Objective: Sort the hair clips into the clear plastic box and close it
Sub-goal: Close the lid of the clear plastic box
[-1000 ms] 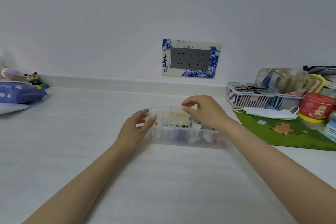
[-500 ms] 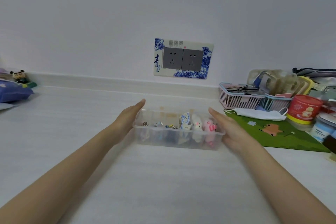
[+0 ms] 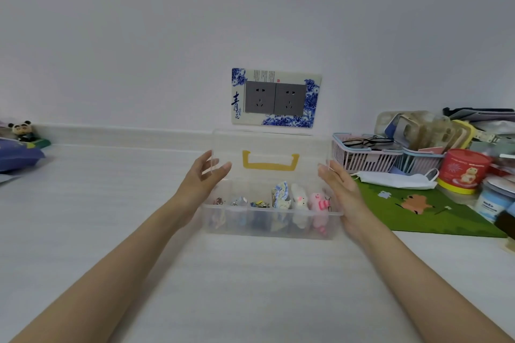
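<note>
The clear plastic box [image 3: 271,228] sits on the white counter in front of me. Its clear lid [image 3: 270,145], with a yellow handle [image 3: 270,166], stands raised upright at the back. My left hand [image 3: 202,181] pinches the lid's left edge between thumb and fingers. My right hand [image 3: 341,189] holds the lid's right edge the same way. Inside the compartments lie several hair clips: a pink plush one [image 3: 319,203], a white plush one [image 3: 299,198], a blue lace one [image 3: 280,195] and small shiny ones [image 3: 239,201].
A green mat [image 3: 434,214] lies to the right with a white face mask [image 3: 395,178]. Behind it stand a pink basket [image 3: 365,160] and a red tub [image 3: 464,170]. A wall socket [image 3: 274,97] is behind the box. A panda figure [image 3: 21,129] and a purple bag [image 3: 16,154] sit at far left.
Both hands moved from the box's sides up to the lid's edges. The lid, lying back before, now stands upright with its yellow handle showing.
</note>
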Available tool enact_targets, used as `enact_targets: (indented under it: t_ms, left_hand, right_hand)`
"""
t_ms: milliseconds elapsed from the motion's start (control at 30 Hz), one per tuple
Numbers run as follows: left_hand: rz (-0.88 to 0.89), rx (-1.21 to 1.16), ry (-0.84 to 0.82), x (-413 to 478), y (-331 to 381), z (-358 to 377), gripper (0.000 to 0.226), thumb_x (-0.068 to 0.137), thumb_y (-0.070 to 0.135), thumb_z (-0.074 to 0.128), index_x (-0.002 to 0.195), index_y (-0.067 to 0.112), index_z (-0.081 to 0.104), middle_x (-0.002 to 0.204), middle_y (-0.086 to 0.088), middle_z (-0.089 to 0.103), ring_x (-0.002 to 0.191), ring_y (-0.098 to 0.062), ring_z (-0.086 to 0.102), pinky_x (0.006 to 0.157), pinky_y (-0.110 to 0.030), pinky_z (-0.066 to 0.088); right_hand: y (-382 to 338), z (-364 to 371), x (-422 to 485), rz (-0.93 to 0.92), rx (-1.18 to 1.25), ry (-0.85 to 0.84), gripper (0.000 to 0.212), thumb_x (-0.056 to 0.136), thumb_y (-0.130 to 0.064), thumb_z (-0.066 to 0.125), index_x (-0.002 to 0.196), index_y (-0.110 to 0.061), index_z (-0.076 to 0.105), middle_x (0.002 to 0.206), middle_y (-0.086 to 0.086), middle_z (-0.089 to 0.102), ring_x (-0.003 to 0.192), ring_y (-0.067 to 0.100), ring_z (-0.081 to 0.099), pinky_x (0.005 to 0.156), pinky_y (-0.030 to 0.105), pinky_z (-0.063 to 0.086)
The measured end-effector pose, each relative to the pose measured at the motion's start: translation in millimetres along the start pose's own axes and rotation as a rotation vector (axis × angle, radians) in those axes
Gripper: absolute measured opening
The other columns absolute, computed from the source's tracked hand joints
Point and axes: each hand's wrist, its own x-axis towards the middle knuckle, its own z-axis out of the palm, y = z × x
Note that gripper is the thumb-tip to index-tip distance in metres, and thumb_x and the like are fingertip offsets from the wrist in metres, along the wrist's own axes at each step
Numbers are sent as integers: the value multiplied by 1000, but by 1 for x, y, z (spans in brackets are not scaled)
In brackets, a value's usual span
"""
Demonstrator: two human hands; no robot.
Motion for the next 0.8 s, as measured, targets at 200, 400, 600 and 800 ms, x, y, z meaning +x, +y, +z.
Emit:
enact_targets:
  t_ms: [200, 400, 600, 800]
  left_hand:
    - [102, 34, 88, -6, 11, -2, 63, 64, 75, 59, 108, 30, 56, 114, 7, 58, 117, -14, 54, 101, -35, 41]
    - [60, 42, 64, -18, 11, -13, 46, 73, 49, 71, 80, 5, 58, 110, 10, 61, 101, -8, 58, 99, -34, 42]
    - [39, 226, -123, -26, 6, -16, 52, 81, 35, 69, 129, 36, 48, 130, 13, 48, 112, -4, 54, 82, -20, 40]
    - [23, 272, -192, -26, 6, -20, 57, 80, 39, 70, 131, 34, 46, 131, 13, 51, 111, -5, 57, 83, -19, 44]
  right_hand:
    - [-13, 1, -5, -106, -125, 21, 60, 71, -62, 48, 108, -16, 58, 110, -9, 64, 110, 3, 55, 104, 33, 37]
    - [-14, -16, -6, -38, -326, -193, 41, 68, -45, 75, 89, -14, 59, 124, -10, 56, 116, 5, 49, 107, 31, 30]
    - [-19, -15, -19, 64, -493, -330, 52, 83, -25, 63, 131, -33, 46, 132, -8, 40, 102, 3, 53, 75, 10, 36]
    - [-19, -16, -21, 112, -486, -373, 56, 82, -22, 65, 132, -36, 44, 137, 2, 39, 117, 4, 42, 73, 11, 36]
